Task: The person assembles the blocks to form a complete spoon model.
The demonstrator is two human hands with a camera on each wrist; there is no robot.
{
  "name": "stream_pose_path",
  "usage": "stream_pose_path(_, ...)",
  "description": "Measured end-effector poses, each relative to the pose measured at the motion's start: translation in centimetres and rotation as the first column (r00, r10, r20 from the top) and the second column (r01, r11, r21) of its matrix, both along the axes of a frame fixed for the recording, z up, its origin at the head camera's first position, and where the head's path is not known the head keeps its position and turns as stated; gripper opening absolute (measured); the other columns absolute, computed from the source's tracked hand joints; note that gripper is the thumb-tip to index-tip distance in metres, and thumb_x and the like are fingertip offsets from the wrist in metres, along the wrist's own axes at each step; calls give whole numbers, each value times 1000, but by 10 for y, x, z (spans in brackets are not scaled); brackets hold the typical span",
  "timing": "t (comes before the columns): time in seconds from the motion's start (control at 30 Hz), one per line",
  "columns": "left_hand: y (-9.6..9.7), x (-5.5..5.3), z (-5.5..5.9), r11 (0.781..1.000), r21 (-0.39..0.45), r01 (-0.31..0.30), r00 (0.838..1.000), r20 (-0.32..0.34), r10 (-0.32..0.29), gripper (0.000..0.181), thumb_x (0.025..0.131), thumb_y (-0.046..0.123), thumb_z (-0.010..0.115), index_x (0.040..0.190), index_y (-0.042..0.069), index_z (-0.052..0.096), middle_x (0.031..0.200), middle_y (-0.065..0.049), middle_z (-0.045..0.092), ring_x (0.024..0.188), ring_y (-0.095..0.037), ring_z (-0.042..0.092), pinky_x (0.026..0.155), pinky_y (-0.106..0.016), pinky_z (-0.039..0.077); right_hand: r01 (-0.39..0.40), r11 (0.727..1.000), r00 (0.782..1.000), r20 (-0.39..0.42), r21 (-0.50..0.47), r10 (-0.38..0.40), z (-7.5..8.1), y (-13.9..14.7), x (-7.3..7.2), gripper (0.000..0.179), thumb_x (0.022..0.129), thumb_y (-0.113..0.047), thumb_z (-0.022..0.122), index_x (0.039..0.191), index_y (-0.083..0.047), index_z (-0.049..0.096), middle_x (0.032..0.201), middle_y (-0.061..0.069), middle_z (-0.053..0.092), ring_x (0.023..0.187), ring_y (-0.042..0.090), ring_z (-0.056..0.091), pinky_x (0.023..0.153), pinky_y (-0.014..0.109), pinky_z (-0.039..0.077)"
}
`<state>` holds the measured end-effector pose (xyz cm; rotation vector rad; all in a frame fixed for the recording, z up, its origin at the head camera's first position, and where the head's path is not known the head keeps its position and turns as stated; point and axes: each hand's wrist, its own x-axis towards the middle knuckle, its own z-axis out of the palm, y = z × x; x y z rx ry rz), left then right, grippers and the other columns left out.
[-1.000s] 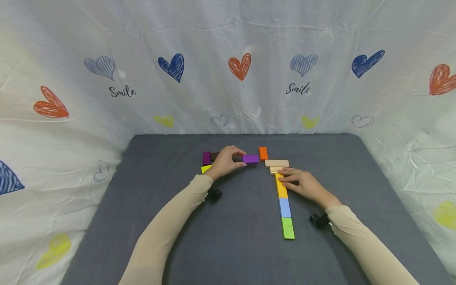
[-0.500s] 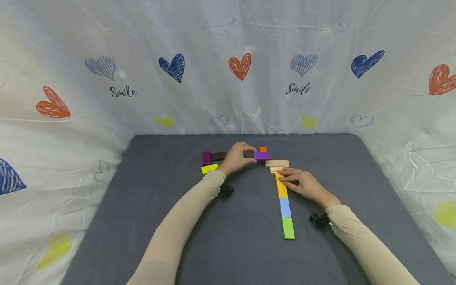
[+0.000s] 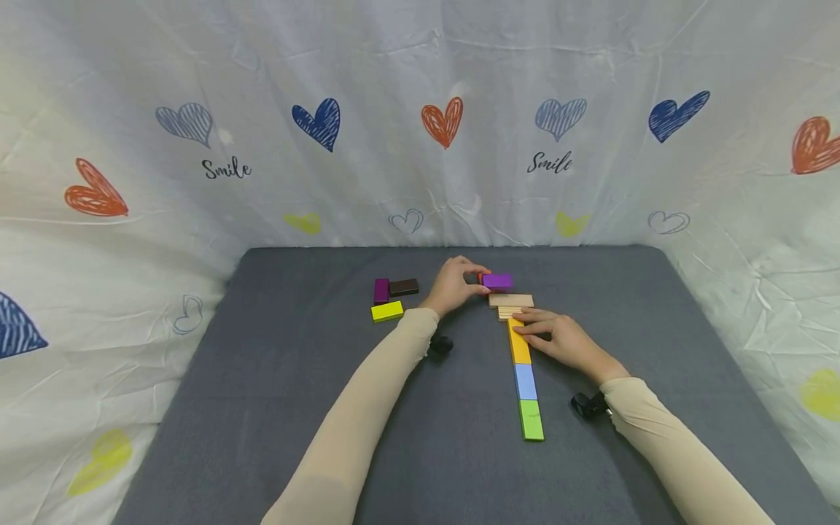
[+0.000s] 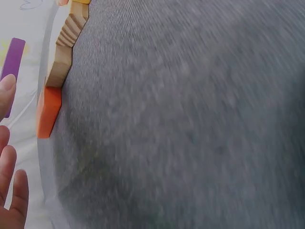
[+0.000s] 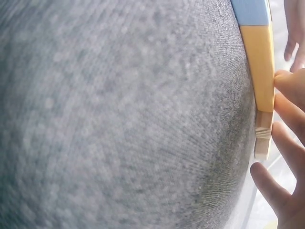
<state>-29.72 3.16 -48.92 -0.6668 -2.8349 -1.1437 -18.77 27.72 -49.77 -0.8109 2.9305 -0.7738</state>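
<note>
Between thumb and fingertips, my left hand [image 3: 453, 286] pinches a purple block [image 3: 497, 281] at its left end. In the left wrist view that purple block [image 4: 14, 57] is raised off the cloth, and an orange block [image 4: 49, 112] lies below it. My right hand [image 3: 566, 343] rests its fingertips on the amber-yellow block [image 3: 520, 351] and beside a ridged wooden block [image 3: 507, 313]. A plain wooden block [image 3: 512, 300] lies crosswise just beyond. Toward me, a light blue block [image 3: 526, 382] and a green block [image 3: 531, 421] continue the row, end to end.
To the left lie a dark purple block [image 3: 381, 291], a dark brown block [image 3: 403, 287] and a yellow block [image 3: 387, 311]. The grey cloth-covered table [image 3: 308, 364] meets a white curtain [image 3: 367, 175] with printed hearts at its back edge.
My left hand has carried the purple block right and slightly away from me, now in front of the orange block in the head view. The right hand has stayed in place.
</note>
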Motion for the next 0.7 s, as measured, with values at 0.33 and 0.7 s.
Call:
stream_pose_path(0.33,20,2,-8,999,7,-42,999,30,42,37,83,35,79,118,26,74,116,-2,63,107,-18,56,93,-34,47,-10,1000,1000,-23,-9,9,-1,-1,1,27,92,-16,70,118,-16,74,139,3,62,135,31,53,109,53,42)
stream_pose_path(0.7,32,8,-10,996,11,-91,995,53,90,34,84,34,78,117,25,74,117,-3,62,109,-18,55,97,-34,47,-20,999,999,-30,-26,20,-2,0,0,28,92,-15,70,119,-15,74,139,5,63,134,33,53,109,55,42)
